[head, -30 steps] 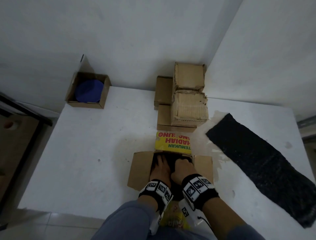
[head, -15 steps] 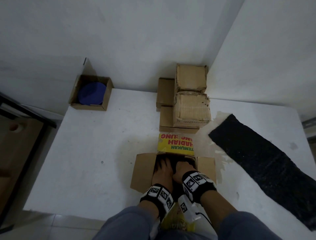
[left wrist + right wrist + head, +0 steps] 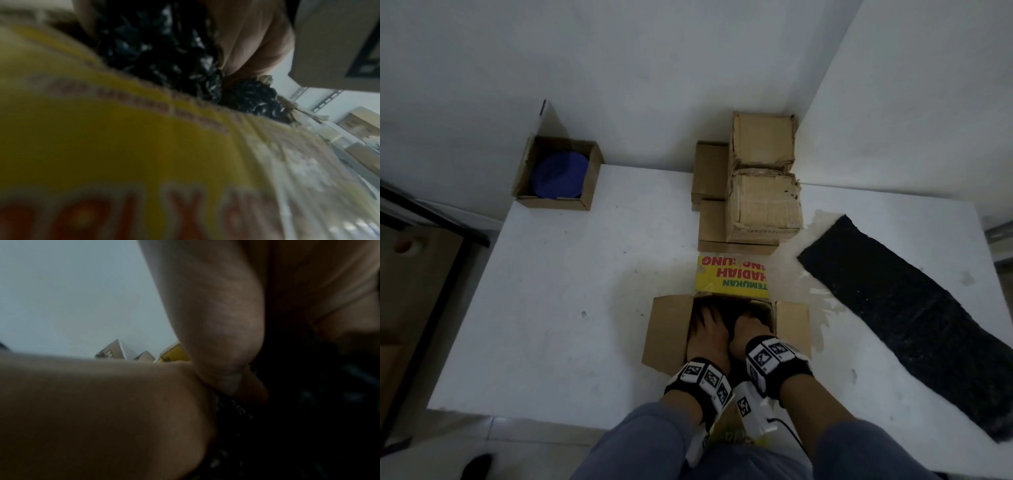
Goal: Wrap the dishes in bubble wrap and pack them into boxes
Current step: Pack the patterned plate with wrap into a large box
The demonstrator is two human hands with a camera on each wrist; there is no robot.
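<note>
An open cardboard box (image 3: 671,329) with a yellow printed far flap (image 3: 732,277) stands at the table's near edge. Both of my hands are down inside it on a bundle wrapped in black bubble wrap (image 3: 724,310). My left hand (image 3: 705,325) lies with spread fingers pressing on the bundle. My right hand (image 3: 748,327) is curled, and in the right wrist view its thumb (image 3: 216,321) pinches the black wrap (image 3: 287,418). The left wrist view shows the black wrap (image 3: 164,56) beside my left hand (image 3: 246,40), behind the blurred yellow flap (image 3: 102,138). The dish inside the wrap is hidden.
A long black sheet of bubble wrap (image 3: 914,315) lies on the white table (image 3: 568,308) to the right. Several closed cardboard boxes (image 3: 760,202) are stacked at the back. A small open box (image 3: 551,202) holding a blue dish (image 3: 560,174) sits at the back left corner.
Both hands stay in the box on the black bundle. The head view has tilted slightly, so the scene sits a little lower and to the right.
</note>
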